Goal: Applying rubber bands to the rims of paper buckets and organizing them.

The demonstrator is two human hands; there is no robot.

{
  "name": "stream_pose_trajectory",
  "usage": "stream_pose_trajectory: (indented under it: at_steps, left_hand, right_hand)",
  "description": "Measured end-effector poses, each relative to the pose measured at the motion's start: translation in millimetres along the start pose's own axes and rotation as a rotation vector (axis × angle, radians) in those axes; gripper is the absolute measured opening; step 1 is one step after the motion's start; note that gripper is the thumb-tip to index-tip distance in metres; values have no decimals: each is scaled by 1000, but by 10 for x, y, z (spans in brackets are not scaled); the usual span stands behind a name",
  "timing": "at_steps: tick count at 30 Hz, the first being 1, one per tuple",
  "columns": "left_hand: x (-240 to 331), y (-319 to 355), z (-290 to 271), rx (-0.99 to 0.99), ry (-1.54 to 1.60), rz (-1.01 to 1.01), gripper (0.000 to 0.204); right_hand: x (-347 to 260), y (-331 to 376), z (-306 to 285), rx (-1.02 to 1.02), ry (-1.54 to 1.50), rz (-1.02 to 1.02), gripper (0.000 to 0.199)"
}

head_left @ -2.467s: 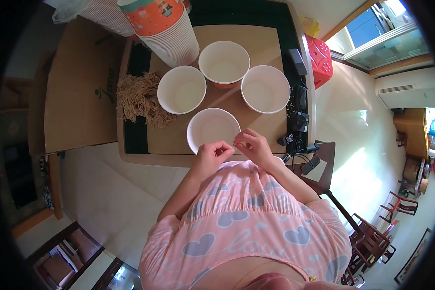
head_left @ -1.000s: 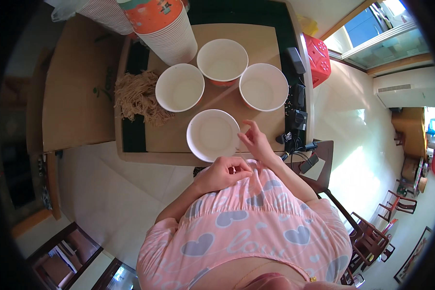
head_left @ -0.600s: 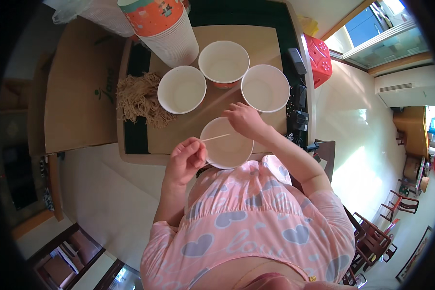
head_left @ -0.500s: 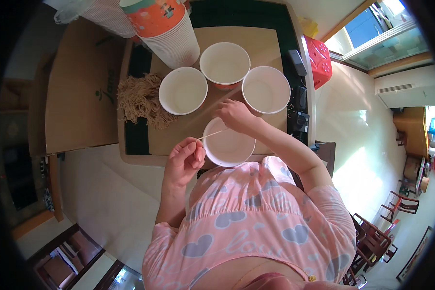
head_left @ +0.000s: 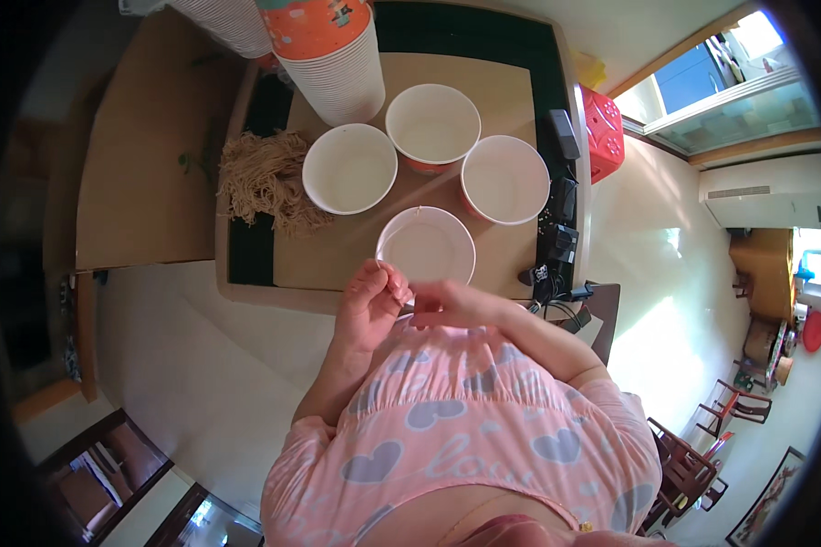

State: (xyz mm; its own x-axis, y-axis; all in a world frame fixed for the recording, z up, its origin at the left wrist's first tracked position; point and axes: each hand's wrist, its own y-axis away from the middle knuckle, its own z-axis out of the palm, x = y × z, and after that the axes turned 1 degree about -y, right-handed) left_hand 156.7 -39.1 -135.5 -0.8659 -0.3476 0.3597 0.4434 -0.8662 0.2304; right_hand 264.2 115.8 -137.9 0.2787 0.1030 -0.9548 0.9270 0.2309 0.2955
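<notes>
A white paper bucket (head_left: 429, 246) stands open-topped at the table's near edge, with a small tan bit of string (head_left: 420, 210) showing at its far rim. My left hand (head_left: 368, 296) is closed in a pinch at the bucket's left near side; the string between its fingertips hardly shows. Close by, my right hand (head_left: 452, 305) is in front of the bucket's near rim, its fingers bent and smeared by motion. Beyond are three more open buckets: a left one (head_left: 349, 170), a middle one (head_left: 433, 126) and a right one (head_left: 505, 180).
A heap of tan strings (head_left: 269, 182) lies on the left of the cardboard sheet (head_left: 319, 264). Behind it rises a tall stack of buckets (head_left: 333, 73). Black adapters and cables (head_left: 564, 242) line the right edge. A large cardboard box (head_left: 146, 155) stands left, a red stool (head_left: 602, 137) right.
My right hand has come from beyond the near bucket back to its near side. My left hand has shifted slightly right. The pale string stretched across the bucket no longer shows there.
</notes>
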Motion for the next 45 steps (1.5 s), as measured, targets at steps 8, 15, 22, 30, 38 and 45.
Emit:
stream_pose_trajectory:
  at_steps: [8,15,22,30,38,45]
  left_hand:
    - [11,283,-621,263,-562,-318,8]
    - [-436,-66,-726,286,-437,-304,15]
    - [-363,94,-806,314,-616,-391,19]
    - [-362,116,-686,100,-1347,-465,22]
    - [-174,-241,-64,118,-1471,49,27]
    - [-491,-281,-163,-22,-965,-391,39]
  right_hand:
    - [623,667,0,223,-308,225,9]
    - [734,401,-101,699,-104,154,6]
    - [737,515,-15,911,-635,-47,10]
    - [566,439,-36,974,-1280,-179,6]
    - [311,610,194,677,-854,30,12]
    - [271,609,241,674,-627,-71,10]
